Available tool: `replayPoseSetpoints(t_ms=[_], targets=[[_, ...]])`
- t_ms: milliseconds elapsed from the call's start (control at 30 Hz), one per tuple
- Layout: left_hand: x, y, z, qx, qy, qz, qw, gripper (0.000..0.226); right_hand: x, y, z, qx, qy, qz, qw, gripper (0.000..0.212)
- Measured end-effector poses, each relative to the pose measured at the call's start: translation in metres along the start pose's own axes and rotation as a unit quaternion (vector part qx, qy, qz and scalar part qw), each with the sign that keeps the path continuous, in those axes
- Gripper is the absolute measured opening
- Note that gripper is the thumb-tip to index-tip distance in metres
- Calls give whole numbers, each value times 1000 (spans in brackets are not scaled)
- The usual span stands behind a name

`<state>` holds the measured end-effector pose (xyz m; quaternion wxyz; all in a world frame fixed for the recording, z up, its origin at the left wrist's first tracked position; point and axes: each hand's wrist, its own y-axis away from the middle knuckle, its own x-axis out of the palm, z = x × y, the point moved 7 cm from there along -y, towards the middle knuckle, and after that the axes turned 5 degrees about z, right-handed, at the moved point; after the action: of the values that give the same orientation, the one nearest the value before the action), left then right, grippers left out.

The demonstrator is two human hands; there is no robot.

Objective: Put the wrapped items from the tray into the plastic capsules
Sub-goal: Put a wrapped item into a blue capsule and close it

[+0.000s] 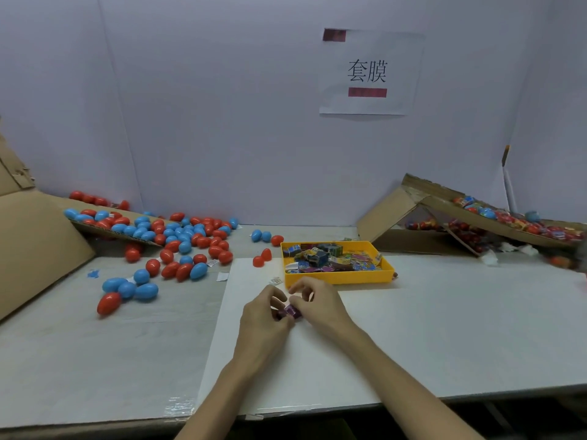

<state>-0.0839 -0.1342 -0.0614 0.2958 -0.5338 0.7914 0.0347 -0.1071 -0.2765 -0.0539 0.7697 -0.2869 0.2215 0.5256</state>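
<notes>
Hands (290, 308) pinch small crinkly purple wrapped item (291, 311); yellow plastic tray (386, 268) beyond.

Single head-worn, wide-angle view. The camera looks forward and down from above the near edge of the tabletop (444, 328). Both forearms enter at the bottom centre of the frame. The left hand (263, 315) and right hand (320, 303) lie close to the lens, just below centre. The yellow tray (336, 278) sits mid-frame beyond them, and the back wall (222, 106) with its paper sign (368, 71) fills the upper half.
</notes>
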Motion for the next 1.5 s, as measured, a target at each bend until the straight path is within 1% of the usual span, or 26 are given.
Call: replayPoseSetpoints(t_ms=[133, 367, 533, 700, 867, 967, 1033, 1100, 1200, 1300, 1367, 1400, 1467, 1500], targets=[[-4, 0, -1, -6, -13, -21, 1000, 24, -1, 2, -1, 7, -45, 37, 998, 13], [-2, 0, 1, -10, -12, -8, 1000, 26, -4, 3, 0, 3, -82, 38, 996, 16], [-2, 0, 0, -12, -10, -7, 1000, 27, -5, 2, -1, 13, -85, 38, 996, 15], [-2, 1, 0, -18, -14, -3, 1000, 29, -8, 2, -2, 10, -90, 19, 996, 15], [0, -1, 1, -22, -24, -1, 999, 31, -8, -1, -4, 11, -75, 2, 997, 19], [1, -2, 4, -31, -25, 2, 999, 33, -14, -2, -13, 44, -85, -33, 995, 25], [0, -2, 4, -38, -20, 2, 999, 35, -16, -2, -15, 57, -100, -49, 992, 23], [-2, -3, 2, -40, -5, -12, 999, 37, -16, -2, -12, 49, -117, -58, 990, 22], [-10, -2, -3, -37, 1, -61, 997, 43, -20, 2, -5, 20, -130, -76, 988, 24], [-15, 0, -6, -35, 1, -80, 996, 47, -20, 4, 5, -22, -161, -52, 985, 17], [-16, 1, -7, -29, -25, -79, 996, 41, -16, 7, 13, -53, -190, -20, 980, 16], [-16, 1, -6, -27, -34, -78, 996, 34, -14, 7, 15, -61, -198, -10, 978, 18], [-17, 1, -7, -22, -38, -77, 996, 11, -13, 8, 18, -67, -214, -2, 975, 21], [-17, 2, -8, -20, -41, -72, 996, 5, -14, 8, 18, -68, -226, -1, 972, 21]])
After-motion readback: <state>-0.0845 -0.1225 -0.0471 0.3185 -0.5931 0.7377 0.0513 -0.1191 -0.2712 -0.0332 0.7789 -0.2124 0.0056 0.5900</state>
